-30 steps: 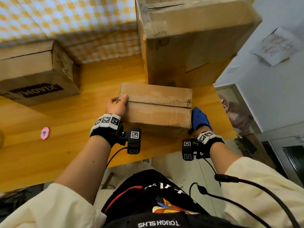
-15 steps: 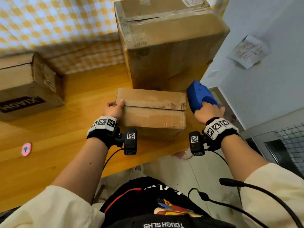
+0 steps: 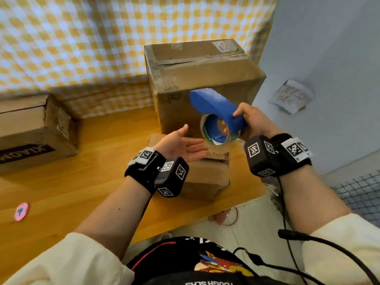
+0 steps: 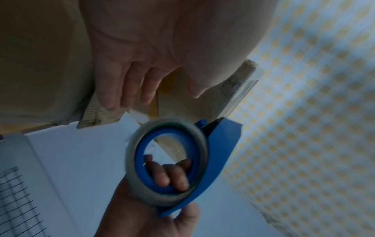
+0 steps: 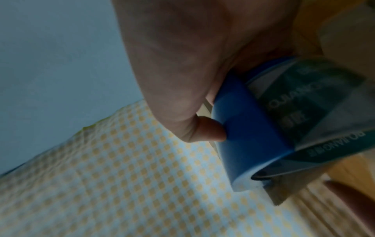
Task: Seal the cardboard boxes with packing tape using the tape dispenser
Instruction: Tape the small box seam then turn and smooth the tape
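Observation:
My right hand grips a blue tape dispenser with a roll of clear tape, held in the air above the small cardboard box near the table's front edge. Its fingers pass through the roll's core and the thumb presses the blue shell. My left hand hovers over the small box, palm up and fingers straight, just left of the roll and holding nothing. A tall cardboard box stands right behind.
A third box with black lettering lies at the left of the wooden table. A pink round item sits near the front left. A checkered cloth hangs behind. The table's right edge drops to the floor beside a wire mesh.
My right hand has lifted the dispenser from beside the small box up and left, over it. My left hand has let go of the small box's left end and turned palm up toward the roll.

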